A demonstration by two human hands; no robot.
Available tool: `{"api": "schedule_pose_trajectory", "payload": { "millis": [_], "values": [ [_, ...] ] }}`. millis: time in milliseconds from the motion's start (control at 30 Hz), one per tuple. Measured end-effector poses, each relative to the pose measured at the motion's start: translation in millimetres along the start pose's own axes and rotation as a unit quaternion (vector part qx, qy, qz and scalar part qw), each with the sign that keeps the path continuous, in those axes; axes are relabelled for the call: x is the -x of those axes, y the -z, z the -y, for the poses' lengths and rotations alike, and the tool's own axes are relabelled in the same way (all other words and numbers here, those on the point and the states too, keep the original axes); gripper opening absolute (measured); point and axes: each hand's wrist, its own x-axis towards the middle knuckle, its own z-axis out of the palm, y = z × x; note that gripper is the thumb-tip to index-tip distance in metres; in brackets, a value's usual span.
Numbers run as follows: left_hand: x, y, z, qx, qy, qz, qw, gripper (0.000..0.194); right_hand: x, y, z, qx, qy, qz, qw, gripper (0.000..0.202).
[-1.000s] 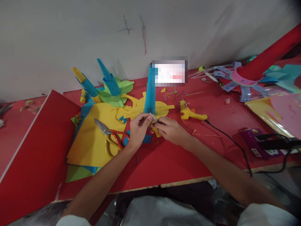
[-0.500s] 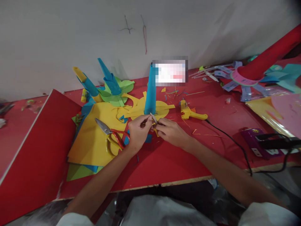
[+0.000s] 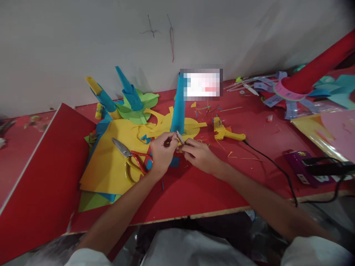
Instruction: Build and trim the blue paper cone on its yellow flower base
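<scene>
My left hand [image 3: 164, 150] is closed in a pinch, thumb and forefinger meeting at the tip of a small pale strip [image 3: 180, 138]; whether it grips the strip or something tinier is too small to tell. The fingers of my right hand [image 3: 198, 152] are closed on the strip's lower end. Just beyond both hands stands a tall blue paper cone [image 3: 178, 107] on a yellow paper flower [image 3: 191, 127]. Scissors [image 3: 133, 157] with red and yellow handles rest on yellow sheets [image 3: 104, 162] left of my left hand.
A yellow glue gun [image 3: 227, 133] with a black cord lies right of the flower. Green flower [image 3: 144, 105] and blue tubes stand back left. A purple box [image 3: 301, 168], a red cone [image 3: 323, 68] and plastic-wrapped paper are at the right. A red board [image 3: 41, 177] leans left.
The view has shifted slightly. My left thumb and forefinger have moved a little at the strip's tip, and the strip looks more upright. Other items keep their places.
</scene>
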Motion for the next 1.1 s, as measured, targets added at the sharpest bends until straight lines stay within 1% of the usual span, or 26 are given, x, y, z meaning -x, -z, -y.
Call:
{"api": "schedule_pose_trajectory", "payload": {
  "millis": [100,167,233,300,367,433,500,567,600,633,700,800,867,1000,1033,1100],
  "values": [
    [-6.6,4.1,-1.6,0.001,0.016,-0.020,1.000,0.014,-0.9,5.8,2.8,-0.051,-0.018,-0.032,0.998,0.024],
    [-13.0,9.6,-0.8,-0.016,0.015,-0.022,1.000,0.015,-0.2,11.3,4.5,-0.098,-0.029,-0.059,0.993,0.025],
    [-19.8,15.2,2.8,-0.054,0.001,-0.012,0.998,0.015,0.9,15.6,5.0,-0.159,-0.023,-0.076,0.984,0.030],
    [-25.8,19.4,9.0,-0.114,-0.021,0.007,0.993,0.011,1.7,17.0,3.9,-0.211,-0.011,-0.085,0.974,0.034],
    [-30.3,22.6,15.8,-0.164,-0.030,0.039,0.985,0.008,1.7,16.0,1.6,-0.226,-0.023,-0.108,0.968,0.027],
    [-33.6,26.4,20.9,-0.222,-0.030,0.084,0.971,0.020,0.9,14.0,-1.8,-0.211,-0.052,-0.135,0.967,0.016],
    [-36.3,32.5,23.2,-0.298,-0.061,0.133,0.943,0.026,-0.5,12.7,-5.9,-0.195,-0.078,-0.146,0.967,0.007],
    [-39.0,40.8,24.0,-0.351,-0.122,0.187,0.909,0.021,-2.8,12.2,-10.6,-0.185,-0.098,-0.153,0.966,0.016],
    [-40.3,45.2,24.7,-0.362,-0.145,0.207,0.897,0.021,-4.4,12.0,-13.0,-0.184,-0.109,-0.161,0.964,0.020],
    [-41.5,49.3,25.8,-0.369,-0.162,0.222,0.888,0.024,-6.1,11.8,-15.5,-0.188,-0.123,-0.171,0.959,0.023],
    [-43.5,55.4,29.5,-0.373,-0.181,0.229,0.881,0.031,-10.2,10.5,-20.5,-0.214,-0.149,-0.183,0.948,0.026],
    [-44.6,58.1,36.0,-0.377,-0.206,0.238,0.871,0.039,-16.4,7.0,-27.9,-0.234,-0.169,-0.200,0.936,0.030],
    [-44.3,56.8,37.9,-0.397,-0.226,0.253,0.853,0.042,-19.5,4.4,-32.4,-0.214,-0.172,-0.191,0.943,0.031],
    [-43.0,53.1,34.1,-0.467,-0.247,0.286,0.800,0.041,-21.1,0.2,-39.6,-0.211,-0.176,-0.125,0.953,0.021],
    [-42.7,52.6,32.6,-0.477,-0.249,0.291,0.791,0.041,-20.8,-0.5,-40.9,-0.220,-0.174,-0.114,0.953,0.020],
    [-42.4,52.3,30.4,-0.487,-0.250,0.296,0.783,0.041,-20.0,-1.1,-42.7,-0.238,-0.166,-0.100,0.952,0.018]
  ]
}}
